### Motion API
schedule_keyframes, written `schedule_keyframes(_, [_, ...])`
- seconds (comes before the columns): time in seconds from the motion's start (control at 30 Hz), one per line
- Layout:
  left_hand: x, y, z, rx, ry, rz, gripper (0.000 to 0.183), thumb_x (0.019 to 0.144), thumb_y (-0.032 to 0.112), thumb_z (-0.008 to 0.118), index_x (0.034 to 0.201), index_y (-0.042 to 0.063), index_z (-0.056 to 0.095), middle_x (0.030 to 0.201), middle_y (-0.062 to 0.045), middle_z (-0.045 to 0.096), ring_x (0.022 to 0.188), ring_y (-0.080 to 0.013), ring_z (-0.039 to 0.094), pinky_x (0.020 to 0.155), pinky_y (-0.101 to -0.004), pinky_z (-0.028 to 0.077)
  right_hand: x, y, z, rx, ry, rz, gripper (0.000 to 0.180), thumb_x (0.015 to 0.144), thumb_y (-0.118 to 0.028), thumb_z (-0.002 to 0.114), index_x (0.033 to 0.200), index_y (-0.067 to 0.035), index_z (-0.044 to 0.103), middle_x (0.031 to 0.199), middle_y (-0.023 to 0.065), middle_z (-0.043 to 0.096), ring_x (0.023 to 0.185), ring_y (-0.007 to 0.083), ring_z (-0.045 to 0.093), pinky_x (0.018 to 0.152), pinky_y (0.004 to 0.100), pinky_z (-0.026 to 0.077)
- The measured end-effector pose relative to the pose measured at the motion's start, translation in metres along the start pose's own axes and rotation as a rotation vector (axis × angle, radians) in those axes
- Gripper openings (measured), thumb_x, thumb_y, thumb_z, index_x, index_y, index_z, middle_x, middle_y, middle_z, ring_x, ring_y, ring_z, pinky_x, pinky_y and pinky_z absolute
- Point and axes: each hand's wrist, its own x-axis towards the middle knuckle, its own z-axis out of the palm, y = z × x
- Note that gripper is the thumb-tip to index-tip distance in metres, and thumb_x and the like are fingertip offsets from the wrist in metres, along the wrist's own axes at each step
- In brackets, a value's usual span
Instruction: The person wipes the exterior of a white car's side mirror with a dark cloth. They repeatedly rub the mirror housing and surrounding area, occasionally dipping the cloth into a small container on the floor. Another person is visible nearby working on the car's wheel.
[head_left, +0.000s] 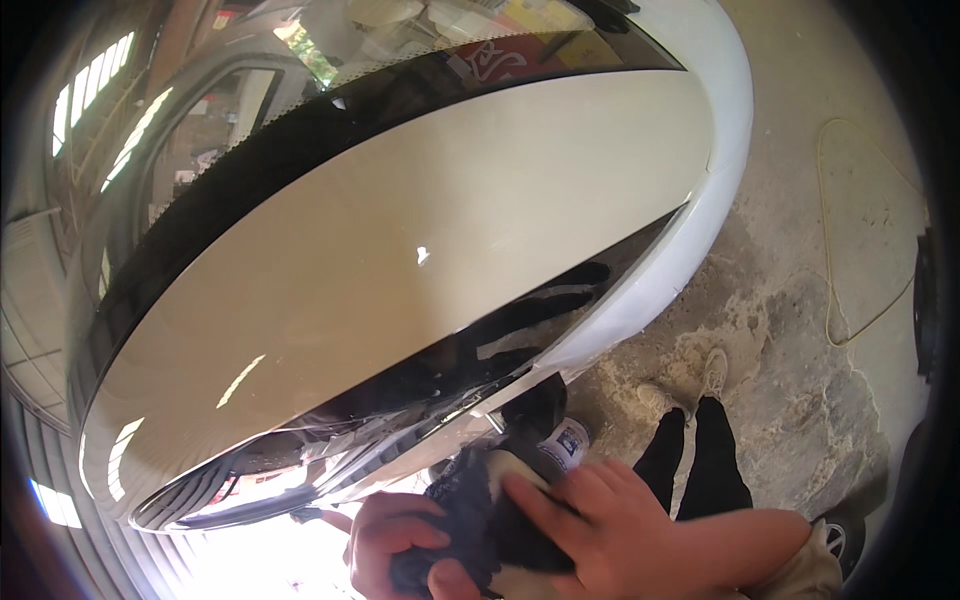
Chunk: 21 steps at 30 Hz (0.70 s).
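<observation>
At the bottom, my left hand (397, 544) grips a dark, fuzzy, cloth-like item (457, 517). My right hand (607, 517) reaches in from the right, its fingers on a pale patch and a smooth dark part of the same bundle. The exact kind of item is unclear, partly through blur and covering fingers. Just beyond the hands lies the front of a car, with its cream-white hood (420, 247) down. Between the hood edge and the white fender (675, 255) runs a dark gap. A white container (568, 444) with a printed label stands right behind my hands.
The windshield (450, 45) is at the top, with reflections. A yellowish hose or cable (827, 277) lies looped on the stained concrete floor (787, 360). Legs in black trousers (709, 465) with light shoes stand right of the container. A wheel (836, 544) shows at lower right.
</observation>
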Motion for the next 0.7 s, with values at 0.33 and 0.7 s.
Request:
schedule_keyframes(0.33, [-0.002,0.002,-0.001,0.001,0.005,-0.007,0.038,0.09,0.037,0.072,0.099,0.002,0.06,0.092,-0.013,0.06,0.08,-0.023,0.058,0.072,-0.0349,0.048,0.002,-0.004,-0.002,0.046,0.098,-0.045,0.085,0.07,-0.034,0.078,0.147,-0.005,0.056,0.101,0.0123,0.054,0.09,0.032,0.057,0.079,0.0443,0.047])
schedule_keyframes(0.7, [0.004,0.012,0.012,0.002,0.016,-0.038,0.044,0.093,0.042,0.071,0.101,0.001,0.059,0.092,-0.012,0.059,0.083,-0.0224,0.057,0.077,-0.0349,0.047,0.024,0.019,0.006,0.039,0.196,-0.099,0.075,0.074,-0.036,0.081,0.139,-0.002,0.063,0.093,0.0095,0.054,0.076,0.0294,0.058,0.072,0.0439,0.046])
